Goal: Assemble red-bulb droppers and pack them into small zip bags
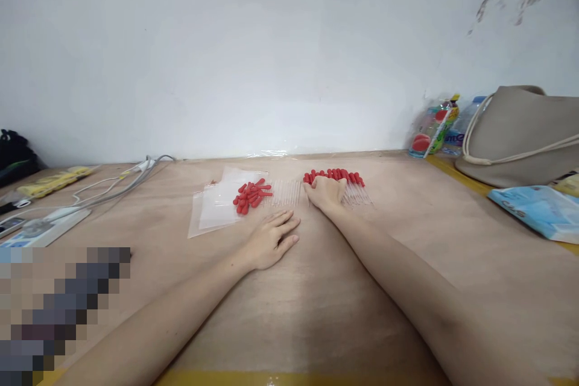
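My left hand point(274, 238) lies palm down on the wooden table, fingers stretched out and slightly spread, holding nothing. Just beyond it is a loose pile of red rubber bulbs point(248, 195) on clear plastic bags point(217, 208). Thin clear glass tubes point(286, 192) lie side by side, right of the pile. My right hand point(324, 192) is closed at the left part of a row of droppers with red bulbs point(339, 175). Its fingers curl down over the droppers' tubes, and whatever is between the fingertips is hidden. More dropper tubes point(357, 194) show right of this hand.
A power strip point(54, 226) with cables point(113, 184) and a yellow packet point(54, 182) are at the left. Plastic bottles point(434, 129), a beige bag point(525, 136) and a blue packet point(536, 211) stand or lie at the right. A white wall point(271, 54) rises behind the table.
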`<state>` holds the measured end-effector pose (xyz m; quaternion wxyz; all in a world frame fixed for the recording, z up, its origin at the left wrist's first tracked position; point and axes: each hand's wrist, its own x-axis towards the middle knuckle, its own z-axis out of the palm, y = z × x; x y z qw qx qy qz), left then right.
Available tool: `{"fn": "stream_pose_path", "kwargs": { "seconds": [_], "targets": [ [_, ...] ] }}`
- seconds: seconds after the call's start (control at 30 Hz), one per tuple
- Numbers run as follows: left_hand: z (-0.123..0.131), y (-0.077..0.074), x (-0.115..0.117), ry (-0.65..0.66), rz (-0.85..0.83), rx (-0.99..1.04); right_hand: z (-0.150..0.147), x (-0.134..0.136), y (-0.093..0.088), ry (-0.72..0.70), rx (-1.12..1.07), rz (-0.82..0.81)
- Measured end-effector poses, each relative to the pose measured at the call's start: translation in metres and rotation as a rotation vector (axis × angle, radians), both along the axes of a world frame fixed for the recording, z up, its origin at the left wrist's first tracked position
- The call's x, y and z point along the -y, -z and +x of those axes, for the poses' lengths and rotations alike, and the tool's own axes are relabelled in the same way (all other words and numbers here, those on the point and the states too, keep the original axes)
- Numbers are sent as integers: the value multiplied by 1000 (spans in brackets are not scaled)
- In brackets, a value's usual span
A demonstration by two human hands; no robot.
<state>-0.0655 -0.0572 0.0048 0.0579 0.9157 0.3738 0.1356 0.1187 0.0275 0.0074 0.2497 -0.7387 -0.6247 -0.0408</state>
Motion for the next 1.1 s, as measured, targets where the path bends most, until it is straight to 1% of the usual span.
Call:
{"fn": "stream_pose_path", "kwargs": {
  "seconds": [0.13,0.23,0.4,0.53,0.7,0.77,0.87,0.97,1.03,1.1],
  "targets": [
    [0,-1,0,4,3,-1,-6,5,1,-95,14,72],
    [0,0,0,4,7,1,-11,7,1,-157,52,62],
    [-2,1,-1,7,-1,4,-11,17,1,-214,52,63],
    [-2,0,-1,22,-9,26,-1,41,3,-323,31,108],
    [-1,2,1,10,0,69,27,85,12,-542,13,190],
    [-1,3,-2,-44,62,117,38,98,14,-607,13,210],
    [-5,2,-17,-186,268,173,46,108,13,-663,14,225],
    [-15,0,-40,-301,448,131,44,110,9,-738,68,196],
    [-23,0,-53,-369,513,91,40,109,6,-769,96,166],
    [-28,1,-60,-421,534,50,38,108,6,-784,94,149]
  ]
}}
